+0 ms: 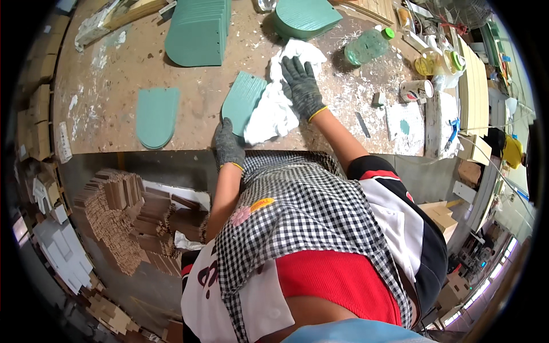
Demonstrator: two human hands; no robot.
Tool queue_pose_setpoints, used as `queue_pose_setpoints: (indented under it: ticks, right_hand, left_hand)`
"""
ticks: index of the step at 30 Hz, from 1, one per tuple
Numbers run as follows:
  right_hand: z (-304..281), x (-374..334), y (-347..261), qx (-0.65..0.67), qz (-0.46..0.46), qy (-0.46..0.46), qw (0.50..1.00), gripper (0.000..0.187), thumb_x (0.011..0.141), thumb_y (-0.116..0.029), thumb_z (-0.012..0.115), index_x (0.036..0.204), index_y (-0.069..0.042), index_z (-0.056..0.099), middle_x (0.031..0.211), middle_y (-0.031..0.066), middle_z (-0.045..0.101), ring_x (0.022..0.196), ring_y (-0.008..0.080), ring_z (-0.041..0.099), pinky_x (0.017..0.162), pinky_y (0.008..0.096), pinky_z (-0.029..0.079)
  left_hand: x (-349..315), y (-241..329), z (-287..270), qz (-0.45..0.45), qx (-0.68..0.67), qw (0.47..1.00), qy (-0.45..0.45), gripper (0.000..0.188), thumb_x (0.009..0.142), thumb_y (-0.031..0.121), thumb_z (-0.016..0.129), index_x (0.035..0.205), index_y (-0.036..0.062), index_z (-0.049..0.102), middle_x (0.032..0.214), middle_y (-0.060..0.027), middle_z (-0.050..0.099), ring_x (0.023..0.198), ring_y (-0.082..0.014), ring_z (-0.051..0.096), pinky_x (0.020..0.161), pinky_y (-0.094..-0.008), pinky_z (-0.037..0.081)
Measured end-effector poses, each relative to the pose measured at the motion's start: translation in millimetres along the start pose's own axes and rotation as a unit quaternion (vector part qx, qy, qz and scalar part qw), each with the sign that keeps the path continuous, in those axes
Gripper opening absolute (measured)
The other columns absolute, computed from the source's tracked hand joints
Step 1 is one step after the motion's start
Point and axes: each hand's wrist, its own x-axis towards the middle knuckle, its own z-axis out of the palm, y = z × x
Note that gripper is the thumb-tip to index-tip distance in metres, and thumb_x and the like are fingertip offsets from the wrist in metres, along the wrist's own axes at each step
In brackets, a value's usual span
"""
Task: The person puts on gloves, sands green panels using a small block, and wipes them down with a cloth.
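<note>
Green-painted board (243,103) lies under a white rag (274,108), the right hand (302,87) pressing it with fingers spread flat. Left hand (228,144) pins the board's near edge, fingers curled. One wiped piece (156,116) lies aside; stacks (199,30) wait, seemingly.

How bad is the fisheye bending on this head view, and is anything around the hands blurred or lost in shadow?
Head view: strong bending, the workbench front edge curves and black corners frame the picture; daylight is even, with only soft shadows; the right hand on the white cloth and the left hand at the green panel read clearly; the cloth is nearly washed out.
</note>
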Motion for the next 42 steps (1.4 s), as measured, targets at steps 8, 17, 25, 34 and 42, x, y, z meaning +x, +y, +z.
queue_pose_setpoints:
  ticks: [8, 17, 25, 34, 42]
  right_hand:
    - [-33, -34, -55, 0.159, -0.194, -0.084, 0.964, 0.061, 0.102, -0.042, 0.046, 0.153, -0.010, 0.038, 0.162, 0.0108, 0.032, 0.152, 0.0274, 0.025, 0.125, 0.0460, 0.012]
    - [-132, 34, -26, 0.205, -0.065, 0.187, 0.959, 0.027, 0.088, -0.023, 0.067, 0.108, -0.006, 0.069, 0.104, 0.0157, 0.071, 0.095, 0.0351, 0.066, 0.090, 0.0452, 0.052]
    - [-64, 40, -27, 0.248, -0.116, 0.193, 0.942, 0.023, 0.095, -0.019, 0.060, 0.111, -0.006, 0.069, 0.113, 0.0136, 0.068, 0.110, 0.0369, 0.061, 0.106, 0.0485, 0.041]
    - [10, 23, 103, 0.579, 0.227, 0.285, 0.729, 0.039, 0.108, -0.021, 0.040, 0.137, 0.002, 0.054, 0.123, 0.0105, 0.066, 0.110, 0.0169, 0.063, 0.096, 0.0298, 0.051]
    - [-107, 22, 36, 0.114, 0.039, 0.338, 0.933, 0.050, 0.098, -0.020, 0.061, 0.143, -0.005, 0.046, 0.128, 0.0129, 0.062, 0.115, 0.0248, 0.060, 0.099, 0.0391, 0.053]
  left_hand:
    - [16, -2, -16, 0.016, 0.099, 0.995, -0.004, 0.047, 0.104, 0.032, 0.045, 0.135, -0.0020, 0.052, 0.131, -0.0186, 0.061, 0.113, -0.0362, 0.061, 0.091, -0.0463, 0.052]
    - [-48, 50, 41, 0.211, 0.437, 0.868, -0.103, 0.045, 0.092, 0.010, 0.065, 0.135, 0.0014, 0.053, 0.122, -0.0148, 0.065, 0.104, -0.0243, 0.066, 0.088, -0.0373, 0.056]
    - [-83, 31, 71, 0.365, 0.528, 0.757, -0.117, 0.040, 0.098, 0.026, 0.062, 0.130, 0.0026, 0.058, 0.110, -0.0207, 0.068, 0.097, -0.0342, 0.068, 0.084, -0.0417, 0.053]
    - [-32, 77, 3, 0.218, 0.208, 0.943, -0.141, 0.049, 0.095, 0.024, 0.070, 0.135, 0.0009, 0.054, 0.121, -0.0092, 0.065, 0.108, -0.0222, 0.062, 0.096, -0.0358, 0.053]
    - [-32, 111, 9, 0.318, 0.163, 0.923, -0.142, 0.053, 0.099, 0.021, 0.065, 0.142, 0.0019, 0.042, 0.138, -0.0125, 0.054, 0.122, -0.0251, 0.055, 0.105, -0.0398, 0.049]
